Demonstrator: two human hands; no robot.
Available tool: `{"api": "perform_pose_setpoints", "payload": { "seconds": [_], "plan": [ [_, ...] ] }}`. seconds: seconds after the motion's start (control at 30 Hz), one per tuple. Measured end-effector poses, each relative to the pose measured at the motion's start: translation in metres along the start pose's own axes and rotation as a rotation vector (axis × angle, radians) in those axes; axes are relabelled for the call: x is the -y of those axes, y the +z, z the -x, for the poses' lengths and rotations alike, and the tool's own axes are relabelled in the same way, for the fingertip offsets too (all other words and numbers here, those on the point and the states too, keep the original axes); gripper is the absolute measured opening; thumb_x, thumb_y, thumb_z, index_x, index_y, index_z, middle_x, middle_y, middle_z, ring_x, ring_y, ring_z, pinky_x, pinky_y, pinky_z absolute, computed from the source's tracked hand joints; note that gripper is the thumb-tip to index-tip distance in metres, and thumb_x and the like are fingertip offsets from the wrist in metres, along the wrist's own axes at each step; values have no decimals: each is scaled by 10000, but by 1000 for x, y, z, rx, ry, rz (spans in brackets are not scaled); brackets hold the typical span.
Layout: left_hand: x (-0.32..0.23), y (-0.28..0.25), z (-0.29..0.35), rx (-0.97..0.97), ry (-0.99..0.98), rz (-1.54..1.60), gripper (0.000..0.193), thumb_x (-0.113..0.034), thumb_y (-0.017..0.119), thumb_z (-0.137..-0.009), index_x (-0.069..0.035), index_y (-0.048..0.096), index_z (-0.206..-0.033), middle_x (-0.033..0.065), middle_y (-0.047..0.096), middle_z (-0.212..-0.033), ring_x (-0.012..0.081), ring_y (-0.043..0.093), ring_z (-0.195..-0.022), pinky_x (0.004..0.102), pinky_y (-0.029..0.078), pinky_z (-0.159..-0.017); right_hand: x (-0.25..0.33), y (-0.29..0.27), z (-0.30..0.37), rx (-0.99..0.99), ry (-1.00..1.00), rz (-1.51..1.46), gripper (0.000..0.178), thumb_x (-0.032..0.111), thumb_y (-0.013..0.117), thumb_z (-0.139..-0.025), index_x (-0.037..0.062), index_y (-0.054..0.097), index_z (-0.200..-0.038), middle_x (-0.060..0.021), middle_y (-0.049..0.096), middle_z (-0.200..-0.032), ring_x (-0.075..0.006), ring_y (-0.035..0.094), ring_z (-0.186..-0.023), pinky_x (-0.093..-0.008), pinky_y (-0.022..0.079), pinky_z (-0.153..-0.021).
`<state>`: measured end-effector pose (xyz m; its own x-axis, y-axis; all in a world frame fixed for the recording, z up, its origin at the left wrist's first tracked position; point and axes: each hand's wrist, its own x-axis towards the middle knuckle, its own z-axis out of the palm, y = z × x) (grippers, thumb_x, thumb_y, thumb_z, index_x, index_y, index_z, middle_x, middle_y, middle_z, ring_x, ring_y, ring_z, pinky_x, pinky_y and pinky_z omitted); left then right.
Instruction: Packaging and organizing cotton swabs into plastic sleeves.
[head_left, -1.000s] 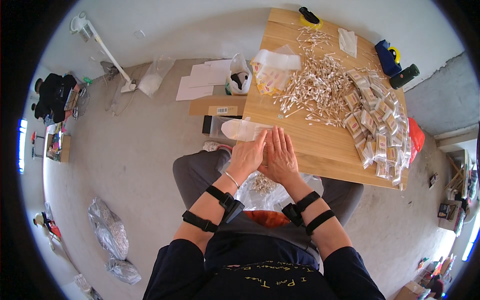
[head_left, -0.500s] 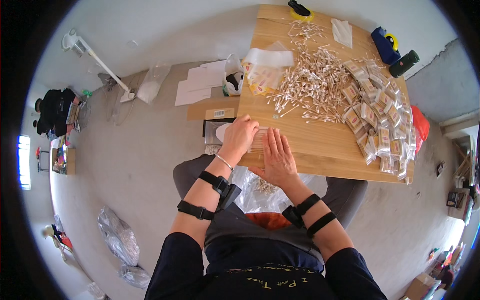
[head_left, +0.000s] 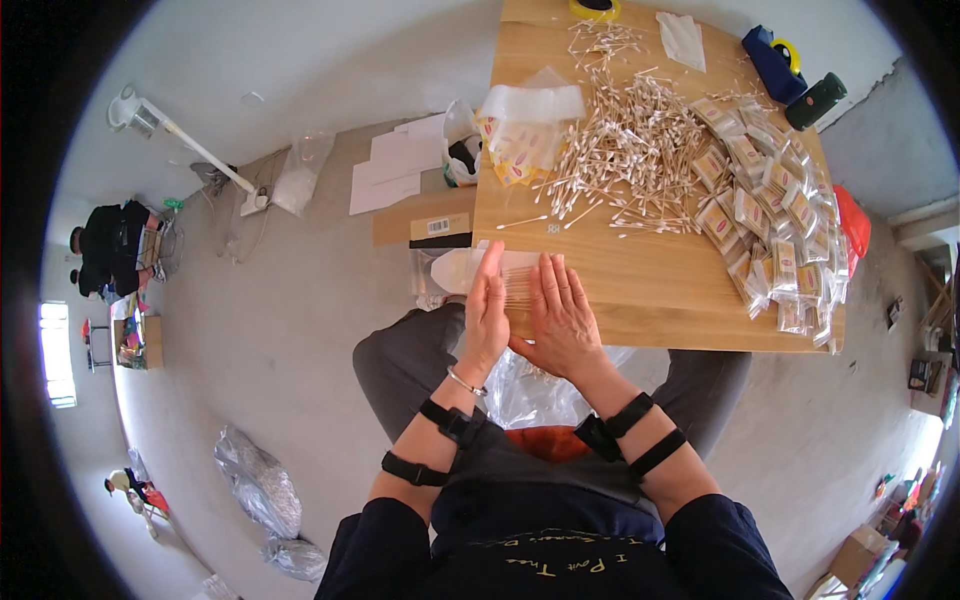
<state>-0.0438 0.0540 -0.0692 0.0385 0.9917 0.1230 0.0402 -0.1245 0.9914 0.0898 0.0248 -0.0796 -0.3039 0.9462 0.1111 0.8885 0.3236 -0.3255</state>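
At the near left corner of the wooden table point(head_left: 640, 290), a flat row of cotton swabs point(head_left: 517, 287) lies between my two hands. My left hand point(head_left: 486, 320) stands on edge along the row's left side, fingers stretched out. On the other side my right hand point(head_left: 562, 318) rests with its fingers straight and together, its edge by the swabs. The thumbs come close below the row. Whether a bag lies under these swabs I cannot tell. Farther back spreads a large heap of loose cotton swabs point(head_left: 630, 155), with one stray swab point(head_left: 522, 222) at its left.
Filled swab packets point(head_left: 765, 215) pile up on the table's right side. Printed plastic bags point(head_left: 525, 140) lie at the left edge. Behind are a blue tape dispenser point(head_left: 768, 65) and a dark green cylinder point(head_left: 815, 102). A clear plastic bag point(head_left: 530, 395) hangs over my lap.
My left hand has gone from curled fingers at the row's upper left to stretched fingers along its left side. My right hand stays almost in place. The view has shifted slightly.
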Motion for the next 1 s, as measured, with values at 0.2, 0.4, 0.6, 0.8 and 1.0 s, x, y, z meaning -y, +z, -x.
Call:
{"api": "perform_pose_setpoints", "payload": {
  "seconds": [0.2,0.4,0.6,0.8,1.0],
  "plan": [
    [10,-4,-10,45,-20,81,545,-359,325,-1058,40,383,-1425,168,413,-1469,245,343,-1390,350,232,-1149,12,-2,-3,9,55,-36,933,560,544,-824,-125,304,-1411,-283,217,-1526,-391,158,-1454,-457,134,-1189],
    [18,-10,-14,114,-62,299,583,-369,315,-1057,57,304,-1454,183,296,-1530,263,250,-1438,383,162,-1195,16,4,-4,10,97,-54,863,523,504,-879,-125,302,-1413,-287,214,-1526,-399,156,-1453,-460,119,-1191],
    [15,-15,-23,213,-88,246,614,-394,310,-1053,71,289,-1454,200,295,-1526,271,250,-1439,387,159,-1196,20,9,-9,-7,143,-18,756,444,471,-933,-123,314,-1409,-283,210,-1529,-390,155,-1455,-455,109,-1193],
    [20,-16,-27,150,-39,211,649,-431,307,-1047,79,295,-1448,202,311,-1518,273,258,-1435,390,175,-1191,21,8,-19,-49,112,-15,744,439,468,-939,-127,319,-1398,-286,236,-1516,-389,187,-1445,-456,132,-1190],
    [24,-17,-25,128,-27,208,651,-438,323,-1043,86,326,-1431,203,337,-1503,274,285,-1422,388,198,-1185,18,6,-17,-50,62,-34,731,426,479,-929,-127,343,-1388,-269,248,-1518,-372,175,-1452,-451,117,-1195]
  ]
}}
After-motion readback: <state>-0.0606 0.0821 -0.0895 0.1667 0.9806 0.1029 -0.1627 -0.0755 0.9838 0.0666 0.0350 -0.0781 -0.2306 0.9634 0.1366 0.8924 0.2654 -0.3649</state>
